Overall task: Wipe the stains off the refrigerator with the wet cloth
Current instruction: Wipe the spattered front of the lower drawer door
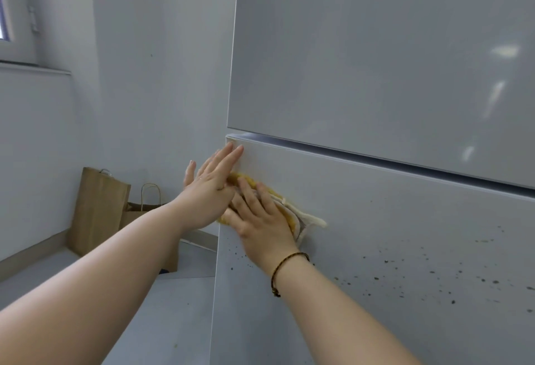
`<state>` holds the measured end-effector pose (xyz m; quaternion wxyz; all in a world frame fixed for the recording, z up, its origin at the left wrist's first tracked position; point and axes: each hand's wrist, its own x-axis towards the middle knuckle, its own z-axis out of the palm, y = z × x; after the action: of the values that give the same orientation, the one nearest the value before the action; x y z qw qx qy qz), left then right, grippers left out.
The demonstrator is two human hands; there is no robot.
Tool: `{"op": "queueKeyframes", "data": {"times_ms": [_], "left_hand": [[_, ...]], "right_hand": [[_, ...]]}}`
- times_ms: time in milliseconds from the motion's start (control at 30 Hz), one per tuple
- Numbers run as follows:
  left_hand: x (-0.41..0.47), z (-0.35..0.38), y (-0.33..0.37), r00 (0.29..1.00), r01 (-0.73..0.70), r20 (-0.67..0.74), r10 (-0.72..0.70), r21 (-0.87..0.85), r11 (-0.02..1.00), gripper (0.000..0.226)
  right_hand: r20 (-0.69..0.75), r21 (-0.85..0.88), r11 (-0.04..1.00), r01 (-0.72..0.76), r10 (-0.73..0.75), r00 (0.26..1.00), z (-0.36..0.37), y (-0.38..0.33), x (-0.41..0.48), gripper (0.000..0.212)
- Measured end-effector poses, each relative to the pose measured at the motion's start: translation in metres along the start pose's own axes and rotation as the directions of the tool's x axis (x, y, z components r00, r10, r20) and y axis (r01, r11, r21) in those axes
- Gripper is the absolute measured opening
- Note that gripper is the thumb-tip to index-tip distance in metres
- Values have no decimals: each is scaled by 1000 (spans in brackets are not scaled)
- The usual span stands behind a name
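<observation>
Head view. My right hand [262, 214] lies flat, fingers spread, pressing the wet cloth [292, 214] against the lower door [376, 220] of the refrigerator [376, 60], near that door's upper left corner. The cloth is yellow with a pale edge; one corner trails out to the right of my fingers. My left hand [211, 188] is open, fingers straight and close together; its fingertips reach the door's left edge just below the gap between the two doors, and its heel overlaps the cloth's left end and touches my right hand. Neither hand closes around anything; the cloth is pinned by the flat palm, not clenched.

The stains [434, 275] are dark specks scattered over the lower door. The main band lies to the right of the cloth and below it, its long axis running roughly across the door toward the right. A smaller cluster [240, 257] sits directly under my right wrist.

Judgement: the right hand is nearer both groups and carries the cloth, so the coming stroke should run down and to the right. The area under the cloth cannot be checked.
</observation>
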<state>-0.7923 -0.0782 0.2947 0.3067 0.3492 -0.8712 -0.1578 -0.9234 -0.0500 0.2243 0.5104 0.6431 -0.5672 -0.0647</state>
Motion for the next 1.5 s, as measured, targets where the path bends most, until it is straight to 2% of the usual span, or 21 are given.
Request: {"op": "queueKeyframes", "data": {"times_ms": [67,133,167,233,267,333,400,467,533,567,667,767,833,967,1067,1133,1233,1300,1367,1433,1500], "left_hand": [[-2,-1,1,999,26,-32,-28,-43,999,71],[-4,-6,1,998,53,-43,-55,-50,997,72],[-4,-8,2,997,62,-43,-64,-51,997,71],[-4,-10,3,997,63,-51,-65,-48,997,70],[-5,-9,6,997,49,-55,-52,-42,998,69],[-7,-3,9,999,13,-31,-14,-22,1000,66],[-8,7,12,999,-26,19,26,7,1000,62],[-6,15,16,998,-39,46,38,15,999,60],[-5,22,20,999,-10,42,10,0,1000,64],[-4,25,22,999,7,33,-6,-9,1000,66],[-4,33,27,999,32,19,-33,21,999,71],[-6,40,30,999,37,-11,-36,100,994,76],[-6,45,31,998,46,-39,-42,115,992,79],[-6,49,32,997,64,-50,-57,144,987,83],[-6,51,34,995,84,-65,-76,133,987,85],[-6,55,37,993,99,-84,-89,124,987,86],[-5,58,37,990,109,-109,-94,134,985,88],[-4,59,36,988,112,-117,-96,142,983,90],[-4,60,35,988,116,-123,-98,154,981,90],[-5,60,35,988,117,-122,-98,163,980,90],[-5,62,36,987,120,-127,-100,163,979,91]], "right_hand": [[0,-37,989,146,-146,989,-9,6,-6,33],[75,-24,940,339,-337,939,-16,25,-7,40],[84,-13,947,322,-319,944,-21,37,-4,41],[-81,25,999,44,-42,996,-27,54,1,47],[-159,87,993,-79,92,983,-25,58,0,50],[-123,145,971,-189,207,971,-22,51,-10,54],[-51,113,982,-149,156,986,-13,31,-28,56],[6,63,997,36,-36,999,-10,27,-44,44],[2,-26,982,189,-189,982,-8,42,-52,35],[-46,-41,979,198,-200,979,-10,55,-54,34],[-286,54,998,11,5,958,-15,103,-58,38],[-326,125,970,-207,237,915,-13,116,-79,42],[-309,131,965,-228,258,915,-2,97,-94,43],[-211,66,997,39,-24,977,11,75,-112,42],[-210,-5,973,232,-228,951,-4,109,-104,37],[-270,19,992,123,-113,956,-15,137,-98,37],[-335,113,982,-148,178,925,-16,145,-104,39],[-328,137,970,-200,235,915,-5,123,-117,41],[-303,121,985,-119,151,941,10,101,-132,42],[-242,68,996,56,-38,969,18,94,-144,37],[-199,5,973,232,-226,954,16,110,-147,38]]}}
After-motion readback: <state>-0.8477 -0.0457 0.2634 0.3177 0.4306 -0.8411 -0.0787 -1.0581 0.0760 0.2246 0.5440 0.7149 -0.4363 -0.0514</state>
